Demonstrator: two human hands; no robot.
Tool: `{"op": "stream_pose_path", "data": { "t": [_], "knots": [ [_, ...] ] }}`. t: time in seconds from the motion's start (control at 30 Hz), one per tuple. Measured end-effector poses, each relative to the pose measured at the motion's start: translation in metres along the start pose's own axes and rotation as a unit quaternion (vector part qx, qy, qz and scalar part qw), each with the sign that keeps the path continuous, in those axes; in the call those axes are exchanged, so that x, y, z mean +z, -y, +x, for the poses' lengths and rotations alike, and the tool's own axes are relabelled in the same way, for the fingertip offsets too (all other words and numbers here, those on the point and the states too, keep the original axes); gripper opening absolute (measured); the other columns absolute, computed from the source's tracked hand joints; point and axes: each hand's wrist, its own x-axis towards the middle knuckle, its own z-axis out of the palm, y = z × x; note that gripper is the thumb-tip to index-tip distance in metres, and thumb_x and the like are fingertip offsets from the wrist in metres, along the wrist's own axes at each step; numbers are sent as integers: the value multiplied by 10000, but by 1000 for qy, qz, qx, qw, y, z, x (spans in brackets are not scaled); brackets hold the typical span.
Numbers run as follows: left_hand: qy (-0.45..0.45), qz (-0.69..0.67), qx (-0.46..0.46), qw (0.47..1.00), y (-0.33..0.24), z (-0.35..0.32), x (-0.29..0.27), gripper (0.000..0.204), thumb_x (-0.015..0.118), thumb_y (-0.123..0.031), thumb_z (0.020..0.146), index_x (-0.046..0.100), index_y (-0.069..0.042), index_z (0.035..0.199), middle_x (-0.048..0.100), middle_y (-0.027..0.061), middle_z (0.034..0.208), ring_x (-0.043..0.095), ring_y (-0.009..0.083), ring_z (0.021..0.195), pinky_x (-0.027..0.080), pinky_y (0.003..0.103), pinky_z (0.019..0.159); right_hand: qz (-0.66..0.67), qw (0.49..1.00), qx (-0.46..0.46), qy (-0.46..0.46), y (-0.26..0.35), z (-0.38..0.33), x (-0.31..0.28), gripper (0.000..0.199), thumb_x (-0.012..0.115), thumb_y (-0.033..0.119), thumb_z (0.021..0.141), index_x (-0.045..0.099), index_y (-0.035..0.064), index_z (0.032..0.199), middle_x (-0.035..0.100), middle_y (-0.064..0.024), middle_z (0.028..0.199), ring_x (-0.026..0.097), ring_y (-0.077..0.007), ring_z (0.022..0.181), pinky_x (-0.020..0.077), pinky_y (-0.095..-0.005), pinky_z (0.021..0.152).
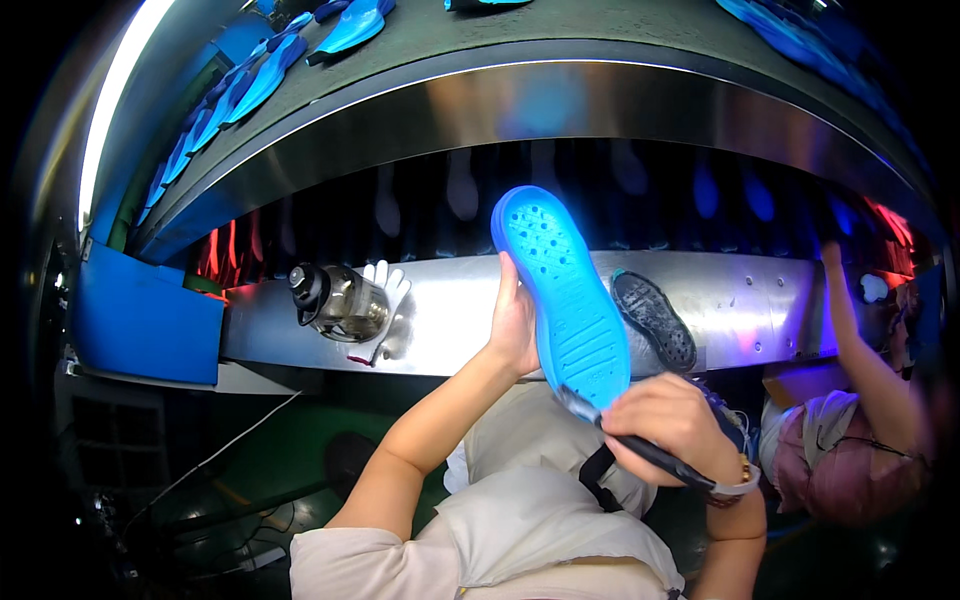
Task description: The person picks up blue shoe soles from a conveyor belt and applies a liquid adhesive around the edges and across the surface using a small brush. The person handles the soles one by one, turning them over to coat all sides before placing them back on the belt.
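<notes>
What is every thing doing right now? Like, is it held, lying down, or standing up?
blue sole: held up on end, bottom side facing the camera
left hand: gripping the blue sole's left edge
right hand: closed around the brush
brush: tip touching the sole's lower end
dark sole: lying on the metal ledge
clear bottle: on its side, cap on
white glove: lying behind the bottle

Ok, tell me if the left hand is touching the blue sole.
Touching. The head view shows the left hand with its fingers pressed along the left edge of the blue sole, holding it up.
</notes>
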Motion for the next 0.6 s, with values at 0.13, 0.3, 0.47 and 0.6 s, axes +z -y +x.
{"op": "stream_pose_path", "data": {
  "t": [0.13, 0.3, 0.47, 0.6],
  "knots": [
    [31, -43, -14, 999, 10, -8, 16, 842, 188, -713, 800, 348, -60, 1307, 452, 187, 1246, 450, 336, 1152, 379, 506, 956, 133, 982, 54, -122, -15, 7, -16, 173, 677, 45, 633, 652, 26, 804, 646, -87, 769, 615, -216, 754, 472, -306, 673],
    [63, -78, 10, 995, 0, -4, 31, 849, 237, -722, 785, 335, -67, 1316, 446, 196, 1246, 447, 343, 1148, 376, 505, 961, 124, 991, 11, -54, 4, 14, -9, 165, 676, 8, 631, 652, 26, 794, 649, -109, 785, 619, -239, 782, 483, -328, 730],
    [5, -39, 55, 998, -15, -8, 38, 859, 292, -722, 776, 337, -52, 1312, 442, 206, 1247, 454, 330, 1144, 393, 502, 946, 141, 972, 114, -147, -17, -7, -11, 193, 675, -24, 634, 666, 5, 825, 661, -114, 820, 626, -220, 819, 497, -305, 749],
    [63, -38, 33, 997, -26, -4, 41, 861, 303, -714, 781, 335, -34, 1308, 446, 208, 1245, 489, 335, 1108, 422, 497, 918, 221, 974, 40, -28, -8, -6, -13, 229, 691, -27, 624, 672, 4, 850, 664, -116, 875, 604, -255, 866, 477, -335, 803]
  ]
}}
